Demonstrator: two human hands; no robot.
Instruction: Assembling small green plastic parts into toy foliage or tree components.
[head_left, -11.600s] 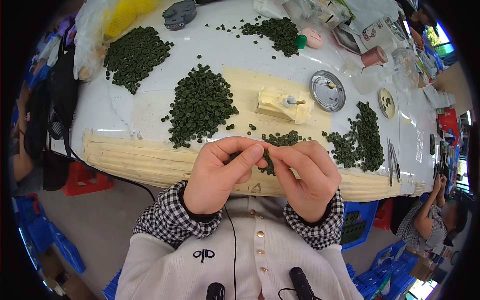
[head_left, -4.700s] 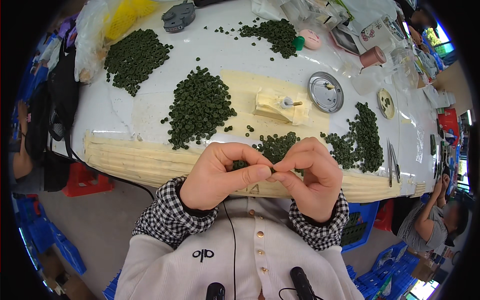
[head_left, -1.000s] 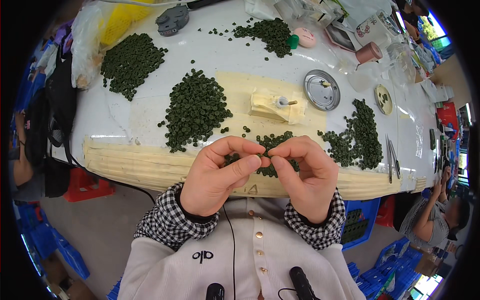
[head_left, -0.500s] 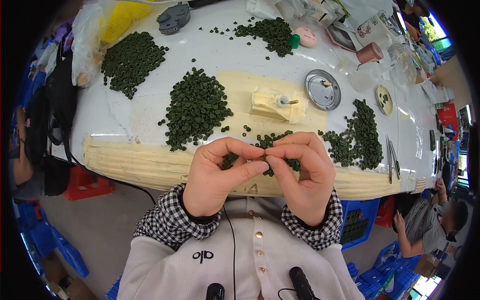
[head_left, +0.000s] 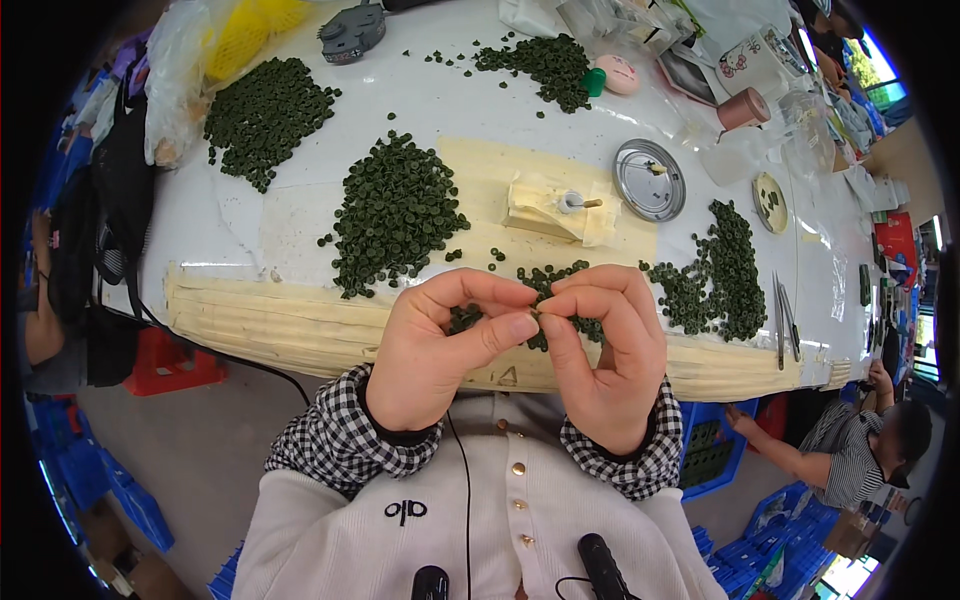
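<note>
Both hands meet just above the table's near edge. My left hand point(head_left: 425, 350) pinches with thumb and index finger, and my right hand point(head_left: 612, 350) pinches right against it. Whatever sits between the fingertips is tiny and mostly covered, so its kind cannot be made out. Behind the fingers lies a small heap of dark green, round, button-like pieces point(head_left: 548, 278), partly hidden by the hands. A bigger pile of the same pieces point(head_left: 392, 215) is to the left, and another pile point(head_left: 728, 275) to the right. Beyond the hands stands a tape-wrapped block point(head_left: 540, 215) with a short peg point(head_left: 592, 204).
Further piles of green pieces point(head_left: 268, 115) lie at the far left and far middle. A round metal lid point(head_left: 635, 195), a small dish point(head_left: 768, 205), tweezers point(head_left: 780, 320) and a thread spool point(head_left: 742, 110) are on the right. A co-worker in a striped shirt point(head_left: 845, 440) is at right.
My fingertips have shifted slightly, still pinched together, and less of the small thing shows. The co-worker at right has reached an arm toward the blue crate.
</note>
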